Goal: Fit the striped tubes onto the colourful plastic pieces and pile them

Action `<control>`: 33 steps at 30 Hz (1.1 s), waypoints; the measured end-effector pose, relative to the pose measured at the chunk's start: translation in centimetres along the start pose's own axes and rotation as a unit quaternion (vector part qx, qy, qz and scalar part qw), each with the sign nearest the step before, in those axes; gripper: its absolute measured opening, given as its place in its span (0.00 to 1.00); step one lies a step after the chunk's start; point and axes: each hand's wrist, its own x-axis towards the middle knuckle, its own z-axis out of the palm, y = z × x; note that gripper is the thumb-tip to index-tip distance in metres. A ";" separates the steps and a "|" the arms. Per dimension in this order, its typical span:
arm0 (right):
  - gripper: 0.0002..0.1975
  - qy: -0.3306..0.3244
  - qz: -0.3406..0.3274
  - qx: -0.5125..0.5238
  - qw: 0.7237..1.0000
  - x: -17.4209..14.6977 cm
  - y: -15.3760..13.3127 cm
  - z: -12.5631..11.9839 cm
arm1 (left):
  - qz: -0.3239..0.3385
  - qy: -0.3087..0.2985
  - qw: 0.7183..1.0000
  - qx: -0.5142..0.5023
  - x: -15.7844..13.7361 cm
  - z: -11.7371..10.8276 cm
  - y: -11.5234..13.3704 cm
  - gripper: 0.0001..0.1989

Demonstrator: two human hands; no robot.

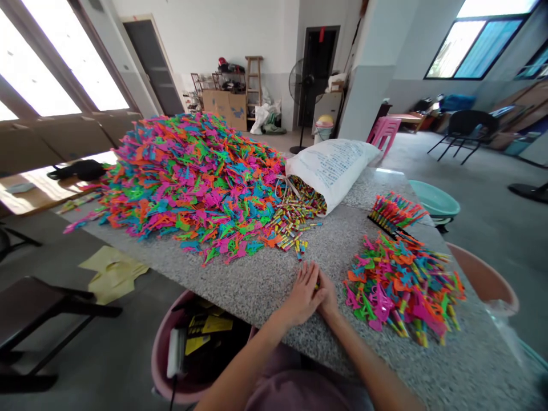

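My left hand (301, 297) and my right hand (327, 295) are pressed together on the speckled stone table (257, 285). Their fingers close around a small bunch, of which only a yellow and dark sliver (317, 284) shows; its colours match the small printed tubes (295, 220) beyond my fingertips. Those tubes spill from the mouth of a white woven sack (331, 165) lying on its side. Left of them rises a big heap of bright plastic pieces (192, 177) in pink, orange, green and blue. To the right lies a pile of such pieces fitted with tubes (402, 285).
Behind the right pile, more tubed pieces (396, 211) stand in a dark holder. A pink tub (160, 354) with yellow cards is below the table's front left edge. Teal (434, 197) and peach (483, 274) basins sit off the right edge. A dark stool (38, 314) is at left.
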 end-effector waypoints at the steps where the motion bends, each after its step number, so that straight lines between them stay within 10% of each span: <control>1: 0.16 0.030 0.014 0.022 0.999 0.0 0.1 -0.1 | -0.008 0.011 1.000 0.012 0.7 -1.0 -0.7 0.32; 5: 0.17 0.121 0.052 0.093 0.987 0.4 0.2 -0.5 | -0.151 0.180 0.959 0.160 4.3 -7.6 -5.3 0.29; 10: 0.13 0.133 0.036 0.120 0.983 0.5 0.1 -0.6 | -0.168 0.136 0.944 0.248 6.1 -11.9 -8.6 0.16; 14: 0.12 0.135 0.029 0.140 0.980 0.6 -1.4 -1.9 | -0.155 0.160 0.949 0.224 4.5 -11.0 -6.7 0.16; 19: 0.13 0.019 -0.065 0.146 0.987 1.7 -5.5 -5.1 | -0.071 0.018 0.988 -0.139 0.9 -9.4 -1.0 0.15; 27: 0.16 0.065 0.139 0.343 0.927 -0.4 -7.6 -3.2 | -0.176 0.169 0.876 -0.415 -1.7 -5.3 4.1 0.17; 33: 0.14 0.035 0.118 0.321 0.939 -3.1 -10.2 -5.1 | -0.207 0.235 0.811 -0.493 -2.6 -4.3 5.9 0.12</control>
